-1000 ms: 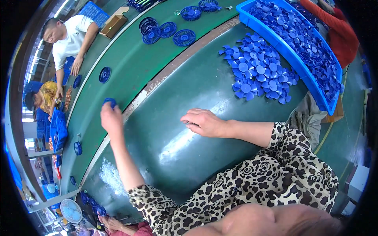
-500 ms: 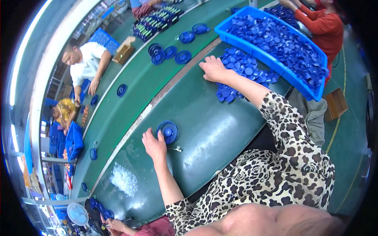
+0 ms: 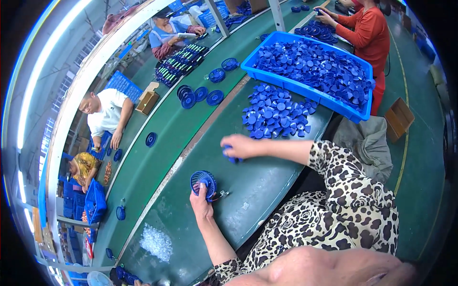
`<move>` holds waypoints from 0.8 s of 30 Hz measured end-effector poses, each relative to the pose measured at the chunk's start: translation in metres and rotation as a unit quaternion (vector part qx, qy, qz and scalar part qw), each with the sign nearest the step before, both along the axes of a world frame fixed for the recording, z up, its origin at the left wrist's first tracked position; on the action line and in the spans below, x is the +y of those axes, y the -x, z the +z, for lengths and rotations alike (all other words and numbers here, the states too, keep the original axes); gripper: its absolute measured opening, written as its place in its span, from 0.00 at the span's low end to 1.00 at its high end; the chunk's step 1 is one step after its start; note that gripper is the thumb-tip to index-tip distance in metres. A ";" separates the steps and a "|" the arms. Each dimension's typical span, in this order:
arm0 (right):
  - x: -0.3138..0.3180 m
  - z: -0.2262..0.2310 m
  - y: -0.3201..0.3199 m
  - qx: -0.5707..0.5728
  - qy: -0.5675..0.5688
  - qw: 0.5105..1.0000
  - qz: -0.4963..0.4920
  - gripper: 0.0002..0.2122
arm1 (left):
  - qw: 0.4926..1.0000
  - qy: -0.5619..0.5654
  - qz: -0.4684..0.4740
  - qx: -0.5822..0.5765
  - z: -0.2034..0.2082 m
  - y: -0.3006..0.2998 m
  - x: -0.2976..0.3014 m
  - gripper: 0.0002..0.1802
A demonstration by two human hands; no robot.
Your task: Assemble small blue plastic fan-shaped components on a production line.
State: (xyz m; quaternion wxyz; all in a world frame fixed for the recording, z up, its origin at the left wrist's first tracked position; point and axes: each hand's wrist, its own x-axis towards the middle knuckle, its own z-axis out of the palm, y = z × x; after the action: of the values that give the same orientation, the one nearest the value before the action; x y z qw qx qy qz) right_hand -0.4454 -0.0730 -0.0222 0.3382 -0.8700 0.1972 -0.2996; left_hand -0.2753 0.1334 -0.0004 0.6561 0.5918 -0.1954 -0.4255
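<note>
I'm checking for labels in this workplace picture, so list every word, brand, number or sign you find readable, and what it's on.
No text can be read anywhere.
Blue tub: no legible lettering on the visible side.
Blue fan cage in the left hand: none legible.
Cardboard box on the floor: any print is too small or blurred.

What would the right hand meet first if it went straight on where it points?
Likely the worn strip between table and belt; only bare tabletop shows before it. The right hand's height is unclear, so it might pass over.
</note>
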 end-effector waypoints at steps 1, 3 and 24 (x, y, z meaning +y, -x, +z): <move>0.015 -0.008 0.006 0.078 -0.004 0.997 -0.014 0.14 | 1.000 0.002 -0.018 0.018 0.001 0.002 0.000 0.12; 0.032 -0.013 0.011 0.048 0.167 0.983 -0.065 0.14 | 0.998 0.045 -0.021 0.027 -0.014 -0.006 -0.001 0.12; 0.043 0.018 0.043 0.189 0.142 0.972 -0.009 0.15 | 0.989 0.099 -0.003 0.108 -0.040 -0.002 -0.008 0.11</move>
State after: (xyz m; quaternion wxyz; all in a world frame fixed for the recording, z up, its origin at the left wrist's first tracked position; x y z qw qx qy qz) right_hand -0.4888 -0.0299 -0.0039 0.1657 -0.9481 0.2207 -0.1580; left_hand -0.2733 0.1255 -0.0405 0.7272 0.4741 -0.1668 -0.4676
